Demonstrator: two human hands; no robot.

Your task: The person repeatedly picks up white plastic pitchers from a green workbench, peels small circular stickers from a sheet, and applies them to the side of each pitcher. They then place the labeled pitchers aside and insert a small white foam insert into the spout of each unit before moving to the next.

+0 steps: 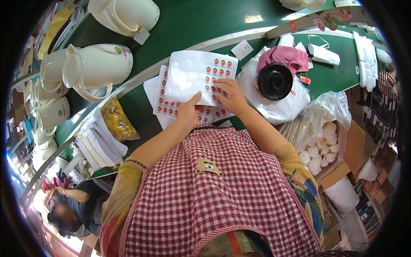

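A white sheet of round red-and-green stickers [188, 73] is tilted up above the table, its left part bare of stickers. My left hand [188, 112] grips its lower edge, thumb on top and the other fingers mostly hidden beneath. At the right side of that sheet is my right hand [231, 95], its bent fingertips pressed on the stickers; whether one sticker is lifted I cannot tell. More sticker sheets [165, 109] lie underneath, spread on the green table. Right of my right hand, a round black lid [275, 82] rests against a pink cloth [287, 58] and white plastic bags [274, 108].
Cream jugs [102, 66] with handles stand along the left conveyor [192, 25]. Nearer lie a bag of yellow ties [117, 122] and white folded papers [100, 147]. An open carton [357, 143] of white parts [319, 150] sits right. Another person [81, 203] works at lower left.
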